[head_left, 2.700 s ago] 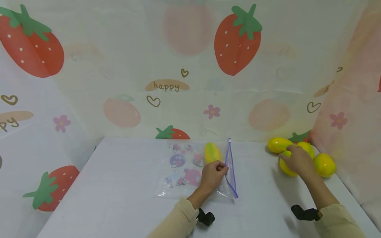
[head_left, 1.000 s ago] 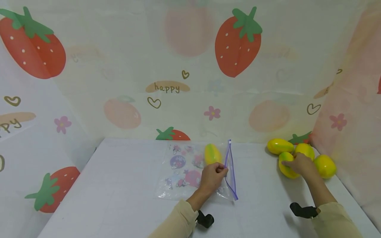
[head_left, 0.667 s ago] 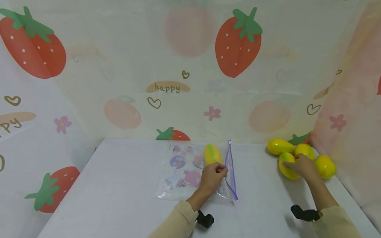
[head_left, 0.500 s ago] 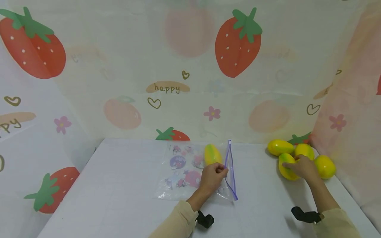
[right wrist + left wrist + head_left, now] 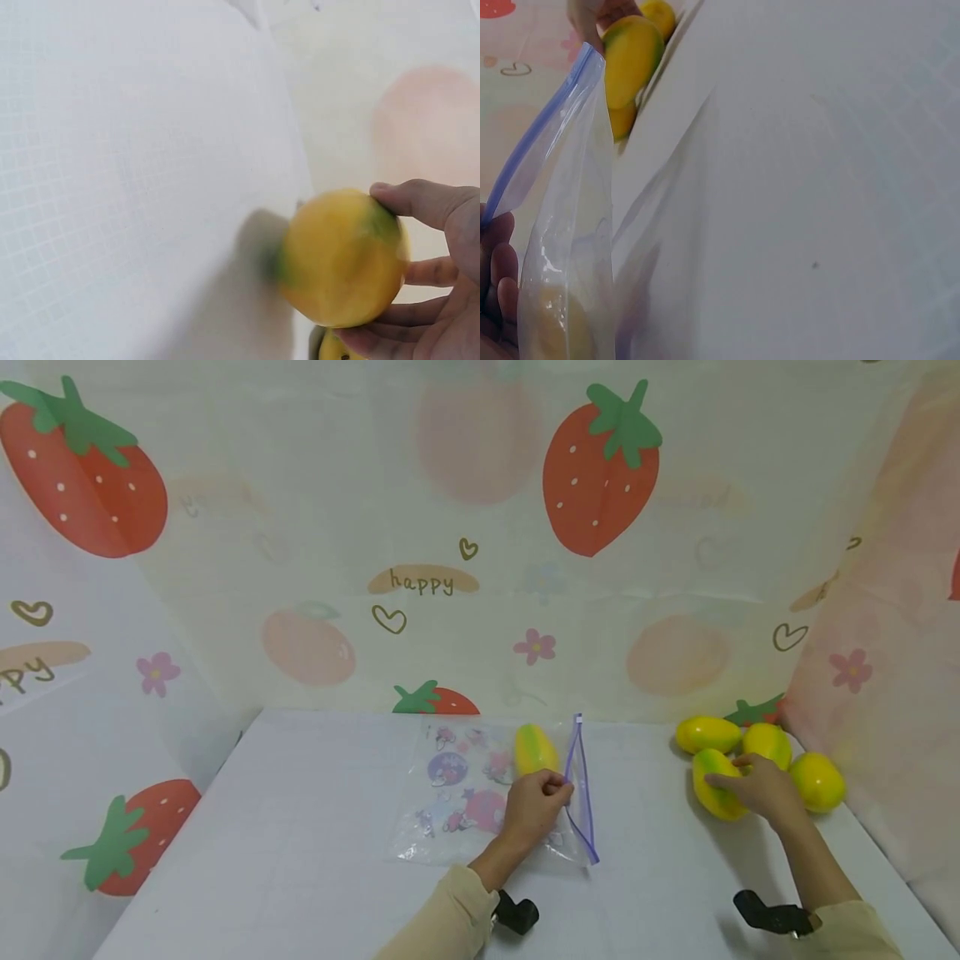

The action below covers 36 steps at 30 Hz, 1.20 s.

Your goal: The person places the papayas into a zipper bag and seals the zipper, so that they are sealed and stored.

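The printed backdrop [image 5: 330, 510] runs out of the head view at the top and both sides, some of its prints too faint to read. Below it spreads the white bench [image 5: 300, 860], its near edge cut off. The clear bag [image 5: 420, 802] lies near mid-bench, partly covered. Two sleeves [image 5: 450, 910] leave through the bottom. The left hand [image 5: 534, 810] pinches the bag's rim between thumb and fingers; the left wrist view crops it hard. The right hand [image 5: 765, 785] grips the front mango [image 5: 712, 802] at the bench's right, hiding part of it; whether that fruit touches the bench I cannot tell. Three loose mangoes [image 5: 817, 782] sit near it. The bagged mango [image 5: 534, 747] shows hazily in the left wrist view. The thin purple zip [image 5: 589, 810] gapes beside the left hand.
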Motion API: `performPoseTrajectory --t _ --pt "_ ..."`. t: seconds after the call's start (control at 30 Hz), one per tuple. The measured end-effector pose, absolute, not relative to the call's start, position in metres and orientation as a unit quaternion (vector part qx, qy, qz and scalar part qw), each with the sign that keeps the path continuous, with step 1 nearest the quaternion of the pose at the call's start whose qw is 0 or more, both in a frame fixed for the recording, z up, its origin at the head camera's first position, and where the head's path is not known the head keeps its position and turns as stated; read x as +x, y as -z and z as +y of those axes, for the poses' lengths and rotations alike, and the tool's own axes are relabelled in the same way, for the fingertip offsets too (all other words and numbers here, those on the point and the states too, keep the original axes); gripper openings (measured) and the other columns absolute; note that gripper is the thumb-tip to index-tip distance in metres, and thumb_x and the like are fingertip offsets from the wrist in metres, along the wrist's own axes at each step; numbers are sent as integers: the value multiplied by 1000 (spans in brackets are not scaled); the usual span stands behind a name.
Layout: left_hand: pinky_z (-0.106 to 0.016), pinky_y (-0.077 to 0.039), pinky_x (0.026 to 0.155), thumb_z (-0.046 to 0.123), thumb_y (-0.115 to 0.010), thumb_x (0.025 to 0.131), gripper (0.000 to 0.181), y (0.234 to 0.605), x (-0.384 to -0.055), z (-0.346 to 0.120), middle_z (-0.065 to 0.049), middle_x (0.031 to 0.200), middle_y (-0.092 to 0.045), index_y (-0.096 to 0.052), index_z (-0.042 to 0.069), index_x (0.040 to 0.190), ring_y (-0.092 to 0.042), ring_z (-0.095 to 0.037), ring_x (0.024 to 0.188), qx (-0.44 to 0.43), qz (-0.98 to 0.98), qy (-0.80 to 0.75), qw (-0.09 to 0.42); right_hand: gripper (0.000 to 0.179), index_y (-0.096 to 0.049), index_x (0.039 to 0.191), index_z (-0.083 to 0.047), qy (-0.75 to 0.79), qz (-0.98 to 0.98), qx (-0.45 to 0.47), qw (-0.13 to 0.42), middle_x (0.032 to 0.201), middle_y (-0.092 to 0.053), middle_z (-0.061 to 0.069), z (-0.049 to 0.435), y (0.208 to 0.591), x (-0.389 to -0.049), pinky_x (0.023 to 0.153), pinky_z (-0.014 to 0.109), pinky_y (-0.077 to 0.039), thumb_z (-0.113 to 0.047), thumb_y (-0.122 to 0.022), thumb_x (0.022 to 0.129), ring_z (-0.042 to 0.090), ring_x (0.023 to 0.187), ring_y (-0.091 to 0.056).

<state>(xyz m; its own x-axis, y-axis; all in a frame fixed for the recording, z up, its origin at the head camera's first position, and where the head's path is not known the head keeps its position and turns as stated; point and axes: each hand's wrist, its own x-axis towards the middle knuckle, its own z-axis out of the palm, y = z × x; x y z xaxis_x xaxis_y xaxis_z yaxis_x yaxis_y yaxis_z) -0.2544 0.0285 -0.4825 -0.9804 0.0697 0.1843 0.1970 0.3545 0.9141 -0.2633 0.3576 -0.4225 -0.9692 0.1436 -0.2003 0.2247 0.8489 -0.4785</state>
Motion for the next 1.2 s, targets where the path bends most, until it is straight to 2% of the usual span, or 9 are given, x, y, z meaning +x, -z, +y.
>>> performPoseTrajectory --t 0.33,0.67,0.93,1.2 --pt "-14 -47 63 20 -69 89 16 482 -255 27 -1 75 -70 -73 4 90 -53 0 64 -77 -821 563 52 87 -39 135 14 282 955 66 69 131 -43 41 350 423 -263 84 52 -50 -56 -62 88 45 103 -51" --pt "-15 -47 63 19 -69 89 17 484 -254 24 -3 75 -71 -73 3 90 -54 0 64 -78 -819 566 55 87 -38 136 12 270 961 46 49 126 -47 42 338 427 -262 78 48 -52 -55 -64 87 48 104 -55" --pt "-15 -48 63 18 -69 88 17 485 -255 24 -4 75 -71 -73 2 89 -55 0 63 -84 -817 568 64 81 -42 134 12 305 952 10 32 129 -50 41 323 428 -263 83 50 -55 -51 -65 88 51 113 -54" --pt "-15 -48 63 19 -70 88 17 486 -255 24 -5 75 -71 -72 2 88 -55 -1 64 -85 -814 572 58 75 -41 140 5 402 913 4 65 140 -43 35 309 431 -269 95 53 -49 -44 -67 89 47 121 -48"
